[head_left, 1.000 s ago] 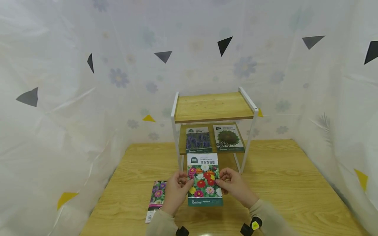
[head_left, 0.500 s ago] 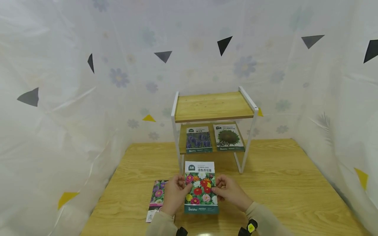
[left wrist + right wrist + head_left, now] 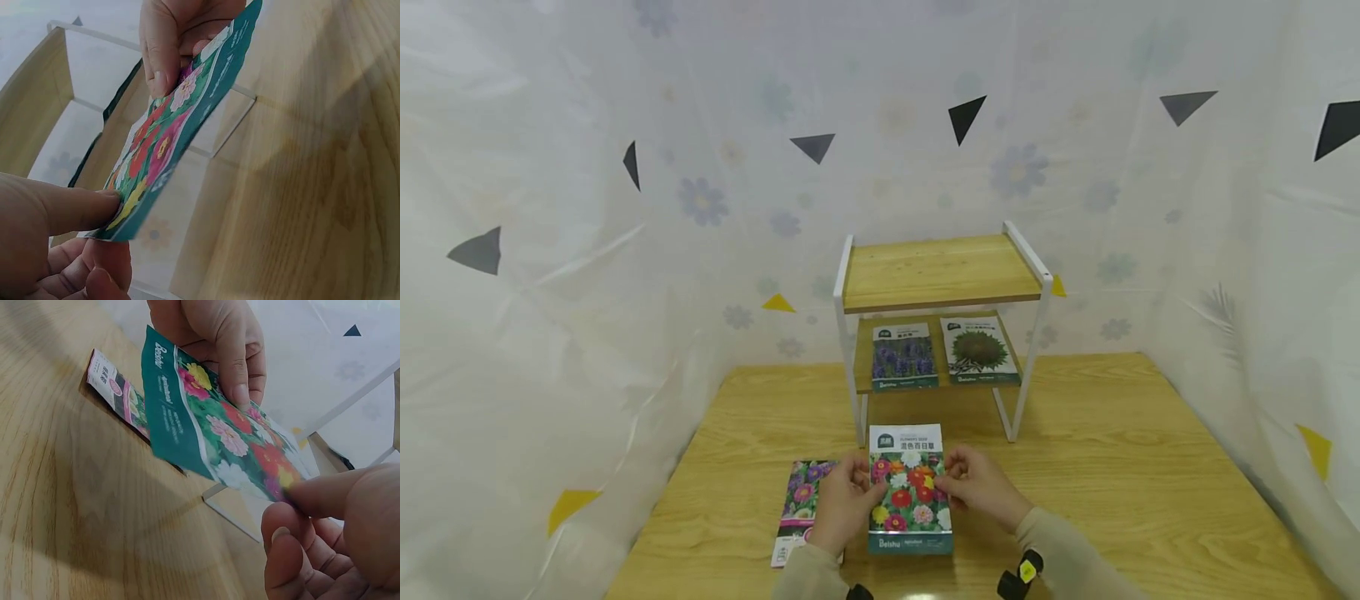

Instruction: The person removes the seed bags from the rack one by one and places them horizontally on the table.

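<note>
A flower seed packet (image 3: 910,492) with mixed red, pink, white and yellow blooms is held above the table, face up, in front of the shelf. My left hand (image 3: 847,497) pinches its left edge, thumb on the front. On the opposite edge, my right hand (image 3: 979,485) pinches it the same way. In the left wrist view the packet (image 3: 165,140) spans between both thumbs. The right wrist view shows its green bottom band (image 3: 165,406) tilted over the wood. Partly behind my left hand, a second seed packet (image 3: 797,508) with purple and pink flowers lies on the table.
A small two-tier shelf (image 3: 943,271) with white legs stands behind my hands. Its lower tier bears a purple-flower packet (image 3: 904,358) on the left and a sunflower packet (image 3: 979,352) on the right. The wooden table (image 3: 1120,450) reaches a pale plastic curtain at the back.
Both hands have drawn the held packet down and slightly left, toward me and away from the shelf. The lower-tier packets and the one on the table stay put.
</note>
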Tool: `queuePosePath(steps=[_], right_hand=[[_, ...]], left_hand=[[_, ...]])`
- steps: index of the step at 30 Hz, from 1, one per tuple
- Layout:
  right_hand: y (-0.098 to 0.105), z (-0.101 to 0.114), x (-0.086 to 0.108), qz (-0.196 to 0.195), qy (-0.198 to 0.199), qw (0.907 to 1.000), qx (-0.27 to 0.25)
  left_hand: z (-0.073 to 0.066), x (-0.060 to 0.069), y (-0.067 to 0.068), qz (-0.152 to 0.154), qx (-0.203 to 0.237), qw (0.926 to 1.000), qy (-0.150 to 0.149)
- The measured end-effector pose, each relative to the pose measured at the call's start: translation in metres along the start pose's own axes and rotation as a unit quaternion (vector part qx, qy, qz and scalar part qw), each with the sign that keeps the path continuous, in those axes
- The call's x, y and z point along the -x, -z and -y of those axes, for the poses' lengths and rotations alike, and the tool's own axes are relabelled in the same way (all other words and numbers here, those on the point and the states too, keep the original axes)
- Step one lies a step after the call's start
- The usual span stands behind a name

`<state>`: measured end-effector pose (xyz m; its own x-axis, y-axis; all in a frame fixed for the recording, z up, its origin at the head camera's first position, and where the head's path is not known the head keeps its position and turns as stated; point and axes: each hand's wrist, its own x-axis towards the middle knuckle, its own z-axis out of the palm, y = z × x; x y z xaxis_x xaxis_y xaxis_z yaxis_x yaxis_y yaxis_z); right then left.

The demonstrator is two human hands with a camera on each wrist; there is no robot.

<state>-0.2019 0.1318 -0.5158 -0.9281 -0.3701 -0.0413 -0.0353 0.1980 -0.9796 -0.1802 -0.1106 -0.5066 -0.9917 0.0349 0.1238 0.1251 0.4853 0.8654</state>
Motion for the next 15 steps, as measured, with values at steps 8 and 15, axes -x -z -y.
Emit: queuePosePath(steps=[8,15], right_hand=[[-0.007,-0.006,-0.003,-0.001,0.0,0.9996,0.027],[-0.016,-0.017,-0.008,0.0,0.009,0.9985,0.054]], left_hand=[[0.009,0.003,-0.003,-0.012,-0.035,0.9992,0.018],[0.015,0.006,-0.004,-0.022,-0.075,0.9955,0.053]])
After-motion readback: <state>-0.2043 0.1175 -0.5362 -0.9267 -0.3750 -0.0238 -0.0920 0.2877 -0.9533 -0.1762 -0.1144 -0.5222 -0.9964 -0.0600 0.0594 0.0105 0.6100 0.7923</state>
